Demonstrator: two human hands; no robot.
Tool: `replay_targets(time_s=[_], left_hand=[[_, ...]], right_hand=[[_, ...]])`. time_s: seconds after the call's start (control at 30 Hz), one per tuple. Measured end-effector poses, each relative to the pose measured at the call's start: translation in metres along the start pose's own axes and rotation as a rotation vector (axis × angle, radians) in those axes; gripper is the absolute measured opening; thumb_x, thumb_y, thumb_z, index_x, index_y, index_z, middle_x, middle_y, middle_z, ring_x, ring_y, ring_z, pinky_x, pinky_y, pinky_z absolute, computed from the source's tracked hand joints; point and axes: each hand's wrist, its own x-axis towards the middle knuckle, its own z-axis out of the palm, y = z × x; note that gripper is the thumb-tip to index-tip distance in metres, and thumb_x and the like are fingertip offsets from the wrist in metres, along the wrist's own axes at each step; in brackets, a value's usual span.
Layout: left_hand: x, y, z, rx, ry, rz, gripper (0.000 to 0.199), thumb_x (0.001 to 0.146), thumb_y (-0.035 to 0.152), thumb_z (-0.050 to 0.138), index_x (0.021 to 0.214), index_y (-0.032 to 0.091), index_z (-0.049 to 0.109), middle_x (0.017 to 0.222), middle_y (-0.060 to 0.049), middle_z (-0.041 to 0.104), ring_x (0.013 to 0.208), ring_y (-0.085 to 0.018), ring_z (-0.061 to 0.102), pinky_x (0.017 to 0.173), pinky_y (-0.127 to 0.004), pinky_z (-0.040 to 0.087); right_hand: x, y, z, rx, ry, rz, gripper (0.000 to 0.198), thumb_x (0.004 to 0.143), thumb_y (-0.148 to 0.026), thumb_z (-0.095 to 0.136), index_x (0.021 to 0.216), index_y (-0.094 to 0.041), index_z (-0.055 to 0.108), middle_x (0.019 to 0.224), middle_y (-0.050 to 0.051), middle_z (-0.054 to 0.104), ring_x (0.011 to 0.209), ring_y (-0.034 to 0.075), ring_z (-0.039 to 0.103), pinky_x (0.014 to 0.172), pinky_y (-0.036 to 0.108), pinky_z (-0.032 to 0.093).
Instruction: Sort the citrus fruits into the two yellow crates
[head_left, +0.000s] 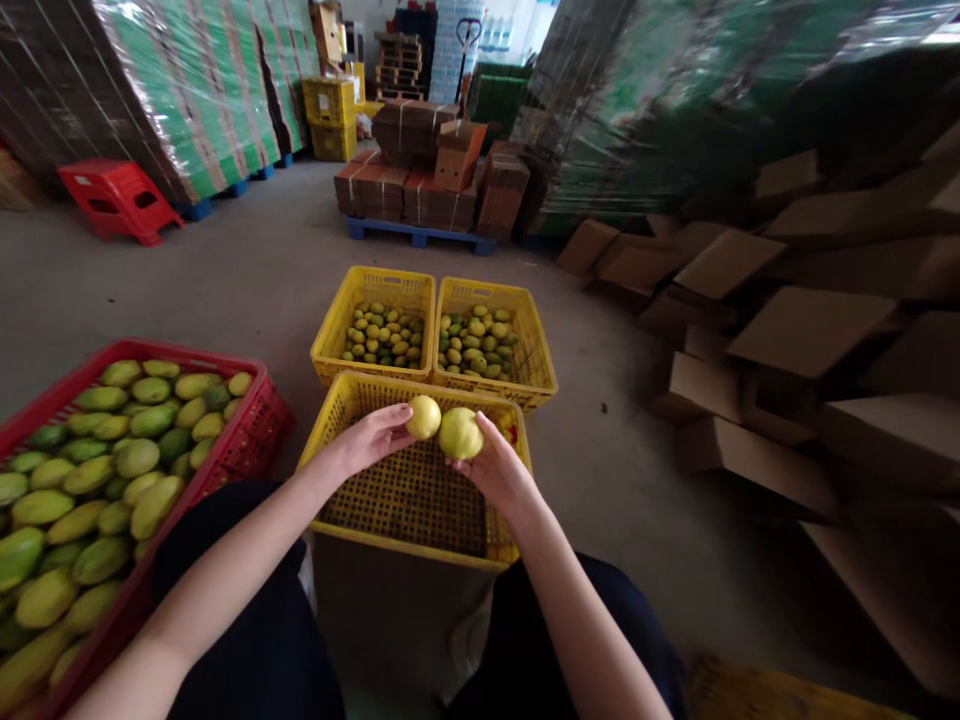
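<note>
My left hand grips a round yellow lemon between thumb and fingertips. A larger, greener-yellow lemon rests in my right hand, the fingers curled beneath and behind it. Both fruits are side by side, almost touching, above a yellow plastic crate between my knees. Its slatted floor shows bare under my hands, and a small red patch is visible by its right wall. To my left stands a red crate heaped with green and yellow lemons.
Two yellow crates holding smaller lemons adjoin the near crate's far side. Open cardboard boxes are piled at right. Bundled cartons sit on a blue pallet ahead. A red stool stands far left beside wrapped stacks.
</note>
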Motion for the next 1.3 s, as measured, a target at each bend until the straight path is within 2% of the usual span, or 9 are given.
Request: replay_targets(time_s=[0.17, 0.33, 0.43, 0.6, 0.73, 0.87, 1.0, 1.17, 1.3], left_hand=[[-0.001, 0.007, 0.000, 0.174, -0.075, 0.239, 0.054, 0.061, 0.021, 0.087, 0.112, 0.022, 0.071, 0.117, -0.007, 0.069, 0.102, -0.019, 0.065, 0.089, -0.029, 0.052], [-0.006, 0.014, -0.002, 0.359, -0.136, 0.436, 0.053, 0.063, 0.019, 0.085, 0.113, 0.027, 0.070, 0.118, -0.005, 0.068, 0.106, -0.021, 0.063, 0.090, -0.035, 0.053], [-0.010, 0.015, -0.002, 0.414, -0.146, 0.475, 0.049, 0.067, 0.020, 0.082, 0.115, 0.028, 0.070, 0.122, -0.005, 0.068, 0.113, -0.023, 0.061, 0.095, -0.039, 0.051], [-0.011, 0.009, 0.006, 0.330, -0.108, 0.405, 0.051, 0.074, 0.032, 0.078, 0.123, 0.029, 0.066, 0.138, -0.006, 0.057, 0.129, -0.027, 0.051, 0.107, -0.042, 0.042], [-0.007, -0.009, 0.013, 0.239, -0.065, 0.279, 0.060, 0.078, 0.051, 0.070, 0.134, 0.032, 0.055, 0.141, -0.008, 0.053, 0.128, -0.027, 0.051, 0.104, -0.041, 0.044], [-0.002, -0.034, 0.016, 0.300, 0.035, 0.314, 0.072, 0.069, 0.047, 0.079, 0.131, 0.027, 0.049, 0.123, -0.008, 0.060, 0.115, -0.022, 0.056, 0.097, -0.036, 0.047], [0.005, -0.045, 0.017, 0.291, 0.176, 0.313, 0.057, 0.066, 0.053, 0.079, 0.108, 0.022, 0.056, 0.098, -0.003, 0.061, 0.094, -0.017, 0.058, 0.083, -0.031, 0.048], [0.009, -0.033, 0.020, 0.155, 0.105, 0.270, 0.059, 0.060, 0.051, 0.083, 0.105, 0.019, 0.061, 0.105, -0.005, 0.065, 0.098, -0.019, 0.059, 0.083, -0.029, 0.046], [0.005, -0.019, 0.020, 0.074, 0.027, 0.285, 0.055, 0.061, 0.042, 0.085, 0.105, 0.019, 0.062, 0.107, -0.007, 0.066, 0.100, -0.020, 0.060, 0.088, -0.032, 0.046]], right_hand=[[-0.004, -0.003, -0.001, -0.145, 0.063, -0.380, 0.040, 0.062, -0.041, 0.083, 0.088, -0.021, 0.060, 0.084, 0.001, 0.070, 0.076, 0.018, 0.067, 0.069, 0.031, 0.056], [-0.011, -0.004, 0.004, -0.211, 0.058, -0.541, 0.049, 0.054, -0.032, 0.087, 0.095, -0.026, 0.061, 0.093, 0.001, 0.071, 0.083, 0.019, 0.067, 0.075, 0.034, 0.056], [-0.012, -0.004, 0.004, -0.261, 0.071, -0.611, 0.052, 0.054, -0.032, 0.087, 0.100, -0.026, 0.064, 0.101, 0.003, 0.071, 0.094, 0.022, 0.066, 0.084, 0.039, 0.055], [-0.009, -0.001, 0.002, -0.246, 0.083, -0.576, 0.046, 0.069, -0.039, 0.078, 0.110, -0.026, 0.063, 0.110, 0.005, 0.071, 0.100, 0.023, 0.066, 0.089, 0.040, 0.053], [0.000, 0.013, 0.005, -0.189, 0.145, -0.496, 0.039, 0.079, -0.050, 0.063, 0.108, -0.024, 0.063, 0.109, 0.004, 0.071, 0.097, 0.022, 0.067, 0.080, 0.037, 0.056], [0.004, 0.027, 0.016, -0.177, 0.164, -0.416, 0.036, 0.075, -0.052, 0.066, 0.097, -0.023, 0.061, 0.098, 0.003, 0.071, 0.088, 0.021, 0.067, 0.069, 0.033, 0.058], [0.005, 0.030, 0.023, -0.084, 0.135, -0.303, 0.037, 0.066, -0.044, 0.077, 0.090, -0.022, 0.059, 0.083, -0.001, 0.069, 0.074, 0.019, 0.066, 0.060, 0.030, 0.058], [0.014, 0.023, 0.017, 0.074, 0.195, -0.327, 0.029, 0.067, -0.045, 0.074, 0.083, -0.023, 0.062, 0.082, 0.000, 0.071, 0.077, 0.020, 0.067, 0.064, 0.033, 0.058], [0.016, 0.016, 0.010, 0.138, 0.168, -0.330, 0.029, 0.066, -0.046, 0.074, 0.083, -0.024, 0.066, 0.090, 0.002, 0.073, 0.086, 0.023, 0.069, 0.070, 0.037, 0.059]])
